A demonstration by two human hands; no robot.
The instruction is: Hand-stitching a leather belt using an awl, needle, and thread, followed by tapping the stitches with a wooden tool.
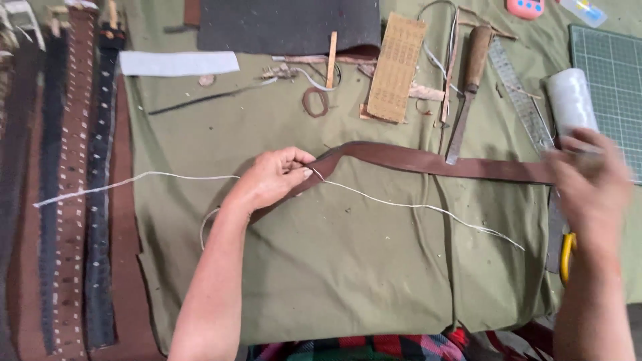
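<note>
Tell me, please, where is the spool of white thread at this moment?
In the head view the spool of white thread lies at the upper right on the green cloth, between the metal ruler and the cutting mat, just above the blurred right hand.

Two bare forearms come up from the bottom edge, no sleeves, no watch, no rings that show. The left hand (pixel 271 179) is sharp, its fingers (pixel 294 160) with short, plain nails. The right hand (pixel 592 184) is a blur, details lost. Down at the bottom, a strip of plaid clothing (pixel 361 347) in red, green and dark blue.
</note>
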